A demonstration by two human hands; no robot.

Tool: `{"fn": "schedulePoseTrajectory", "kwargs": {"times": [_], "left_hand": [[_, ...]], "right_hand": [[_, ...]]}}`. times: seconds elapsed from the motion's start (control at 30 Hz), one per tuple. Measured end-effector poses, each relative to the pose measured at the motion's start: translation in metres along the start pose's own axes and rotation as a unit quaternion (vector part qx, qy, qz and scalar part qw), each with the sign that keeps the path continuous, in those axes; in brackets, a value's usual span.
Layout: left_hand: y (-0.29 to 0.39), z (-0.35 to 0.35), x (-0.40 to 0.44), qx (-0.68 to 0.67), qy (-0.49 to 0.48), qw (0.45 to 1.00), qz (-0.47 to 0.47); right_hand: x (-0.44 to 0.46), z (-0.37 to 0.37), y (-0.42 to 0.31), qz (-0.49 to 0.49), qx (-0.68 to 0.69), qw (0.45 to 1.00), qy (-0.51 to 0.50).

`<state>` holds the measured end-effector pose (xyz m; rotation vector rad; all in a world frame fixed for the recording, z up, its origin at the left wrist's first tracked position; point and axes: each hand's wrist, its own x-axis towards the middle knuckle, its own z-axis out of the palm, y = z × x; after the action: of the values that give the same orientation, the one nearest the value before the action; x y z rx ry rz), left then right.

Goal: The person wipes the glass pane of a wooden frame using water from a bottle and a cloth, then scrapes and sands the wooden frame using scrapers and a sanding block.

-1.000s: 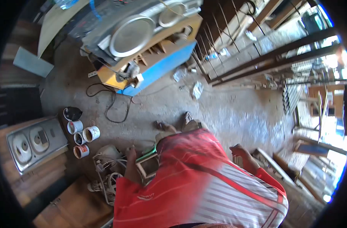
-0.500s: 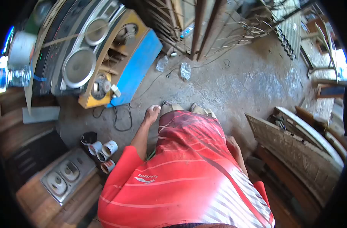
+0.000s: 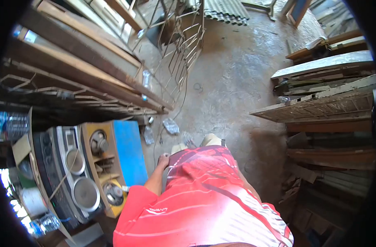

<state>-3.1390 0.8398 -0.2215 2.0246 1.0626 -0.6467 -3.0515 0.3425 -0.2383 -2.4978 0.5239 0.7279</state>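
Observation:
My left hand [image 3: 163,159] hangs beside my left thigh with its fingers curled in, and nothing shows in it. The hem of my red shirt [image 3: 204,181] is close by it. To its left stands an open wooden speaker box [image 3: 107,162] with a blue side panel [image 3: 130,152] and bare speaker cones. Only a sliver of my right forearm [image 3: 250,188] shows past the shirt; the right hand itself is hidden.
Metal grilles [image 3: 188,45] and long timber frames [image 3: 85,61] stand at the upper left. Plastic bottles [image 3: 171,126] lie on the concrete floor [image 3: 233,94]. Old panels [image 3: 323,103] are stacked at the right. A stereo [image 3: 75,173] sits beside the speaker box.
My view has turned to the right and shifted forward, so the speaker box sits lower and the right-hand panels show more fully. My left hand stays at my side; my right hand has gone behind the shirt.

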Motion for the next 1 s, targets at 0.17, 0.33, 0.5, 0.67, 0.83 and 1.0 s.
{"fn": "schedulePoseTrajectory", "kwargs": {"times": [0.17,0.33,0.5,0.67,0.83,1.0], "left_hand": [[0.114,-0.029,0.075,-0.192,-0.009,0.978,0.084],[0.192,-0.023,0.158,0.034,-0.042,0.992,0.116],[0.278,0.016,0.224,0.201,-0.110,0.966,0.121],[0.412,0.044,0.292,-0.015,-0.088,0.987,0.132],[0.586,0.033,0.359,0.008,-0.049,0.977,0.207],[0.686,0.045,0.475,0.064,-0.082,0.974,0.200]], "right_hand": [[0.029,-0.022,-0.063,-0.092,-0.062,0.994,0.015],[0.133,-0.018,-0.094,0.054,0.161,0.964,0.206],[0.270,-0.072,-0.122,0.113,0.318,0.931,0.138],[0.327,-0.159,-0.191,0.133,0.228,0.956,0.126],[0.417,-0.182,-0.215,0.164,0.382,0.897,0.148],[0.514,-0.197,-0.259,0.204,0.332,0.912,0.128]]}}
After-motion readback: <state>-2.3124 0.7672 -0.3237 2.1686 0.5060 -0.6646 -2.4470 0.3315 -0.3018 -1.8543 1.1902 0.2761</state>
